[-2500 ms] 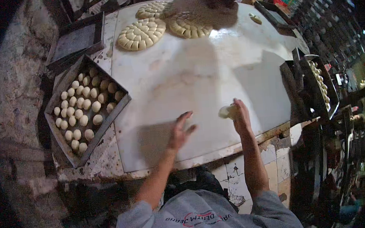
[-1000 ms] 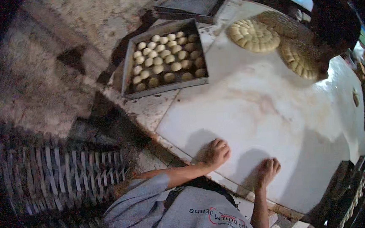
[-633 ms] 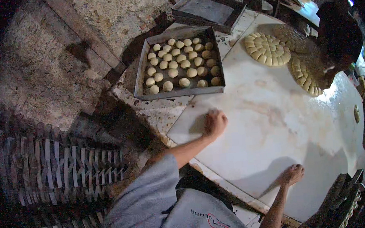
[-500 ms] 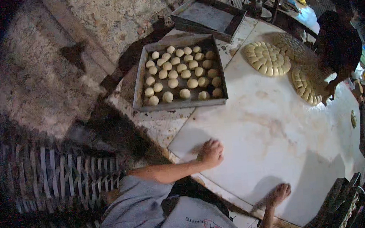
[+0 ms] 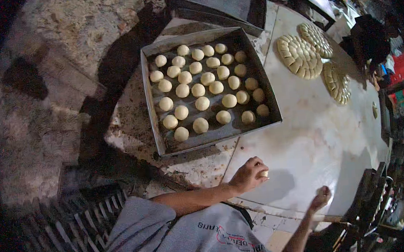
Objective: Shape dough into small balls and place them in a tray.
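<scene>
My left hand [image 5: 249, 175] is raised a little over the near edge of the white tabletop [image 5: 301, 138], its fingers curled round a small dough ball [image 5: 264, 173] that shows pale at the fingertips. To its right, my right hand [image 5: 320, 198] is closed above the same table, and what it holds, if anything, is hidden. Ahead of my left hand stands a square metal tray [image 5: 212, 144] with many round dough balls [image 5: 202, 103] spaced apart in loose rows.
Scored rounds of dough [image 5: 300, 57] lie at the table's far right, with a small dough piece [image 5: 374, 109] near the right edge. Behind the full tray rest stacked dark trays [image 5: 224, 5]. A person in dark clothes [image 5: 369, 39] is at the far right. Slatted wood [image 5: 73, 228] is at lower left.
My left hand has come up from the tabletop, and dough now shows in its fingers. My right hand has lifted too. The view has shifted, and the other person has drawn back from the dough rounds.
</scene>
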Motion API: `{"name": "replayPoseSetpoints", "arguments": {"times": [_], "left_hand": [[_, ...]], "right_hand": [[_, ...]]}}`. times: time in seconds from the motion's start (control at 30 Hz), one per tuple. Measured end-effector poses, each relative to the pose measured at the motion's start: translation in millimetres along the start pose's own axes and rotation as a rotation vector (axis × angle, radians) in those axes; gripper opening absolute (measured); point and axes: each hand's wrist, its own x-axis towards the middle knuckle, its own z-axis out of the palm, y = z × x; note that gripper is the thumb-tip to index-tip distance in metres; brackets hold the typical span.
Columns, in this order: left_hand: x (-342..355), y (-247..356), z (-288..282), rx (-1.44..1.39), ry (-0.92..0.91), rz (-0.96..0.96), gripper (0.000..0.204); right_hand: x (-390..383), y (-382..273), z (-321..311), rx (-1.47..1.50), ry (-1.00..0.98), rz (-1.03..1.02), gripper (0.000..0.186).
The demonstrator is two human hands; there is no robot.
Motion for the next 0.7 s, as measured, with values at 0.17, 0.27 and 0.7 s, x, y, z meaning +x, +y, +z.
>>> {"name": "replayPoseSetpoints", "arguments": {"times": [0.17,0.27,0.7], "left_hand": [[13,-10,40,0.309,-0.372,0.038,0.038],[51,30,31,0.159,0.011,0.222,0.05],[70,44,93,0.327,0.318,0.428,0.017]], "right_hand": [[-44,-64,-36,-0.384,-0.444,0.341,0.04],[5,-51,-61,-0.619,0.014,-0.089,0.028],[-5,-68,23,-0.696,-0.14,-0.062,0.034]]}}
